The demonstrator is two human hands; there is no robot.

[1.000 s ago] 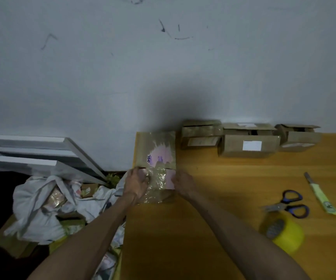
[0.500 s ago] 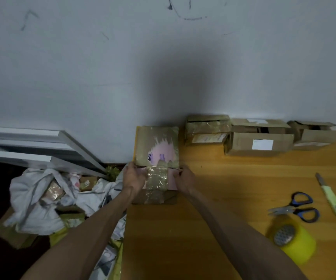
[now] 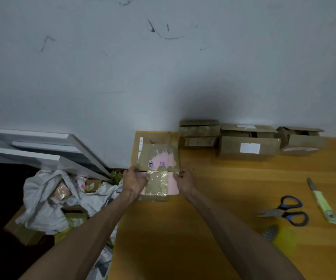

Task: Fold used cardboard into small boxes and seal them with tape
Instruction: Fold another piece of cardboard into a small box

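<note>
Cardboard [image 3: 155, 153] gripped between left hand [image 3: 134, 181], right hand [image 3: 185, 181].

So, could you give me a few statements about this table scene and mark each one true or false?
1. Both the left hand and the right hand hold the cardboard piece. True.
2. The right hand holds the yellow tape roll. False: it lies on the table, near the scissors.
3. The scissors have blue handles. True.
4. Five boxes stand at the table's back edge. False: three boxes do.
</note>
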